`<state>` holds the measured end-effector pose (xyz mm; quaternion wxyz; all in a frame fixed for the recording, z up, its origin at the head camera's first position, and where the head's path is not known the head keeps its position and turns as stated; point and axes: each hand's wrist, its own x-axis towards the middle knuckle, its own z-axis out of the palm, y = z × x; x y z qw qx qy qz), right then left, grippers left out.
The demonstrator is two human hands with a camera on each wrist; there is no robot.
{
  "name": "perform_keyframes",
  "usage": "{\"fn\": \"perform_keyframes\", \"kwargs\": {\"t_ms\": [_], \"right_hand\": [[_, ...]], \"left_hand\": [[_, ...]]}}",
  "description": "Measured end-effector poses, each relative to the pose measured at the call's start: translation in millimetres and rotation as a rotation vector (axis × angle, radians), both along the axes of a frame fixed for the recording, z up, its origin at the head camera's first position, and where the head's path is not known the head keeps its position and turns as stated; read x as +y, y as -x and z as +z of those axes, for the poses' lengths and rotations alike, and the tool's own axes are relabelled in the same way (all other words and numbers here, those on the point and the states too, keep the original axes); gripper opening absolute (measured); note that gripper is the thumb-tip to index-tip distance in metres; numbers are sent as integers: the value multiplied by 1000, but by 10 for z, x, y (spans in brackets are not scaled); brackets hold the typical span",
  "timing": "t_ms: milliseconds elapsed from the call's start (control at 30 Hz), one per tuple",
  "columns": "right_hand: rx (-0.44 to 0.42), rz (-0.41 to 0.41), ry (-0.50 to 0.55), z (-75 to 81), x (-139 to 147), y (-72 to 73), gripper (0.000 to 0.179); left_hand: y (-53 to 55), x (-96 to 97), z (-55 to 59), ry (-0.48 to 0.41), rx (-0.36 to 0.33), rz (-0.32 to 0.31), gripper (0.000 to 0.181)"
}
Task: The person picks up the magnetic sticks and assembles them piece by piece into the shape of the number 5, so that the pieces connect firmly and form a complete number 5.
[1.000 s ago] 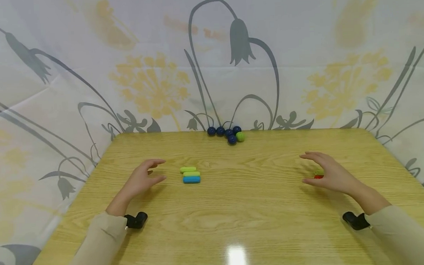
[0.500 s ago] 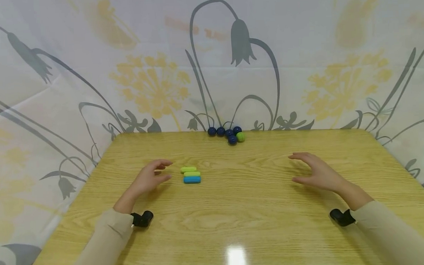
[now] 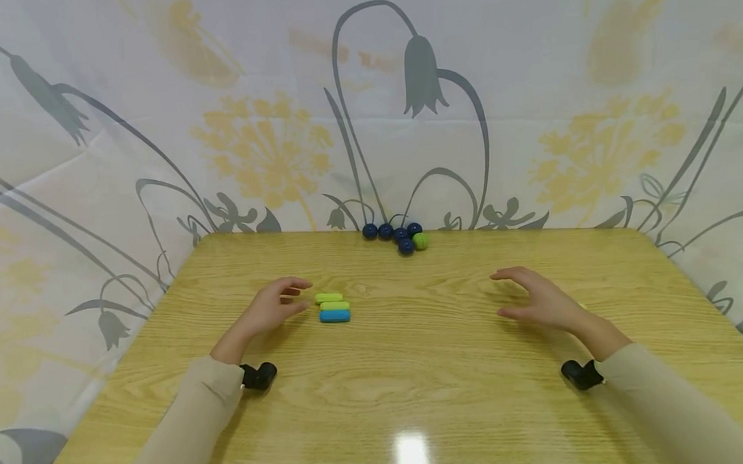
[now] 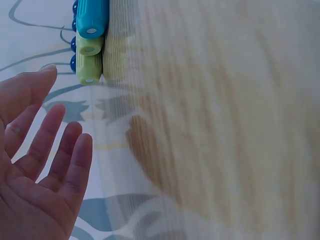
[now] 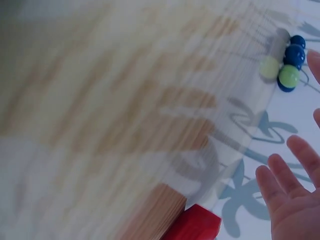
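My left hand point(image 3: 268, 311) hovers over the table with fingers loosely bent and thumb apart, holding nothing. Just beyond its fingertips lie two lime-green sticks point(image 3: 329, 298) and a blue stick point(image 3: 335, 316), side by side. The left wrist view shows the blue stick point(image 4: 93, 17) as a ribbed, rounded cylinder with a pale dot on its end. My right hand point(image 3: 543, 304) hangs over the right side, thumb and fingers spread, with nothing in its grasp. A red angular piece point(image 5: 195, 225) lies near it in the right wrist view; in the head view the hand hides it.
Several dark blue balls point(image 3: 405, 246) and one green ball point(image 3: 420, 241) sit clustered at the back edge of the wood-grain table point(image 3: 377, 389). Behind it hangs a flower-print cloth point(image 3: 368, 143). A glare spot shines near the front.
Both hands have moved inward: the left one rightward, closer to the sticks, the right one leftward. The red and green pieces seen by the right hand earlier are now covered by it.
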<state>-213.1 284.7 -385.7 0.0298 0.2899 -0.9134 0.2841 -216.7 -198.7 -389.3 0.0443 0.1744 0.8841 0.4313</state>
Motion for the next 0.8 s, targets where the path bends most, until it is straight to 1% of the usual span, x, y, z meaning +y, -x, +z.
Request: {"fn": "perform_keyframes", "kwargs": {"t_ms": [200,333,467,567,800], "right_hand": [[-25,3,-11,-2,-57,40,56],[-46,1,-22,11,-92,66,55],[-36,11,-29,12,-131,103,54],[-21,23,-30,3,-159,136,52],[-51,25,-20,11,-221,187,51]], "left_hand": [[51,16,-23,8,-22,-7,34],[92,41,-17,14,-40,-25,33],[138,73,-13,32,-55,-48,31],[159,95,-16,55,-51,-69,30],[186,148,-20,75,-63,-90,28]]}}
